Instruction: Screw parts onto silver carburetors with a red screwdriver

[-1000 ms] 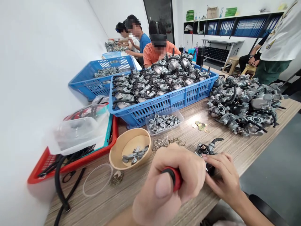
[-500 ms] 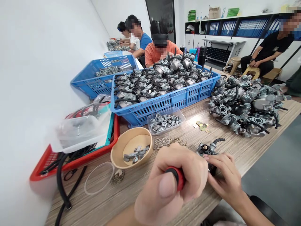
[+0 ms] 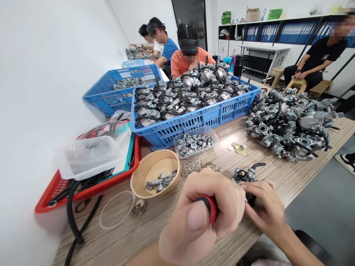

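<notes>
A large blue slatted plastic crate (image 3: 210, 119) is set on a wood-grained tabletop (image 3: 116, 244) and piled with silver metal assemblies trailing black hoses. In front of the crate, on its near side, a rounded black-and-red handle (image 3: 212, 208) is enclosed by the left hand (image 3: 202, 214), its fingers curled in a fist and its thumb pressed alongside (the tool's far end is hidden by the fist). In front of the crate's right end, a single small silver-grey metal assembly with a black hose (image 3: 239, 173) is held low over the tabletop by the right hand (image 3: 266, 203), fingers laid close together across it, thumb on the near side. Just before the crate, metal fittings are gathered in a clear plastic box (image 3: 203, 149); to the crate's right, more assemblies are stacked in a loose heap (image 3: 294, 122)
</notes>
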Tool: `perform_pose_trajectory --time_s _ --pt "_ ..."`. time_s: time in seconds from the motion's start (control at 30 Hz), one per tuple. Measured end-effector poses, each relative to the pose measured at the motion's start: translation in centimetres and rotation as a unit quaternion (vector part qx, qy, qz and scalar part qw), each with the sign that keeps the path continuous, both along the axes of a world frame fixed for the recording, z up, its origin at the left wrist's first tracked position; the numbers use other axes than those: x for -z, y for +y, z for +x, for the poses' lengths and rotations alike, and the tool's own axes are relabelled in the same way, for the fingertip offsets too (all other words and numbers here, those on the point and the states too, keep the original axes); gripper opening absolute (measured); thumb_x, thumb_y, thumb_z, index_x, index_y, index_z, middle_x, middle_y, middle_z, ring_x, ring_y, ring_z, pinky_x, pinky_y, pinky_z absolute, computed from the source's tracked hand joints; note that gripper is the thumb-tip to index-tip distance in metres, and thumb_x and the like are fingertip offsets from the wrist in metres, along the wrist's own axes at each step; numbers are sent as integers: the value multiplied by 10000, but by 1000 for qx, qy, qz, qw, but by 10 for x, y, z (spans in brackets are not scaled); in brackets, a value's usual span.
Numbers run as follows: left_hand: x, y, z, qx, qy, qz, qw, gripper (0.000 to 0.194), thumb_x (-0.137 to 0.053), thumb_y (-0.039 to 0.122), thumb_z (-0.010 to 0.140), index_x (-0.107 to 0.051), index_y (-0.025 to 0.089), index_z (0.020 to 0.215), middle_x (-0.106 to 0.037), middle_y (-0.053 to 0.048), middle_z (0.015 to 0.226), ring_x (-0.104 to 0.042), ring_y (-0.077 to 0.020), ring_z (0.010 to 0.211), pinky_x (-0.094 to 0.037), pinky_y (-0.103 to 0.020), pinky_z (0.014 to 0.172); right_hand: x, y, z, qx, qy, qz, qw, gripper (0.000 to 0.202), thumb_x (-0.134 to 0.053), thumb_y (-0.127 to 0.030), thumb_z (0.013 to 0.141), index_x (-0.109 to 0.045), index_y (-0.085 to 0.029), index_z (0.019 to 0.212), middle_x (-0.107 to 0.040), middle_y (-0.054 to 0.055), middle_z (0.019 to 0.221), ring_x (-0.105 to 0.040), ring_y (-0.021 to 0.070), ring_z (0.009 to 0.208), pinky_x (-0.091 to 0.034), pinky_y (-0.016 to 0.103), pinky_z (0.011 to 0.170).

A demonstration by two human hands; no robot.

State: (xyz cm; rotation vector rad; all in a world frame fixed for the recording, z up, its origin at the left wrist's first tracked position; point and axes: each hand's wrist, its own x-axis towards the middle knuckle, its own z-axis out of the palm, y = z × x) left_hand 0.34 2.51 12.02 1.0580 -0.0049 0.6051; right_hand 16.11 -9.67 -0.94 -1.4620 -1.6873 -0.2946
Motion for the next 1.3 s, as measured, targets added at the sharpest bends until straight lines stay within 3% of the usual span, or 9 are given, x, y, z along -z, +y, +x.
perform_pose_trajectory --time_s 0.47,1.07,1.2,1.3 --pt "-10 1 1 3 52 7 999 828 -624 802 843 -335 140 438 -312 42 353 -351 -63 407 -299 -266 478 3 0 1 -10 40 -12 999 244 -645 -142 956 -630 -192 1195 -790 98 1044 -746 222 911 -489 397 795" --pt "-3 3 1 16 62 9 998 816 -565 846 843 -361 146 476 -341 48 398 -378 -67 446 -321 -265 506 -1 1 -1 -14 62 -14 998 275 -653 -114 920 -626 -199 1181 -786 89 1030 -749 229 918 -499 398 788" --pt "5 0 -2 9 41 39 998 758 -519 811 898 -402 160 529 -388 44 456 -396 -76 483 -341 -273 543 -1 2 -1 -11 62 -11 998 258 -648 -154 946 -621 -218 1195 -788 88 1028 -752 237 901 -502 406 776" --pt "12 -4 -3 22 24 49 998 596 -537 726 951 -481 192 692 -452 51 568 -403 -76 529 -346 -260 576 -2 2 -1 -11 59 -6 998 190 -642 -224 982 -622 -210 1170 -782 89 1007 -745 233 878 -505 404 756"
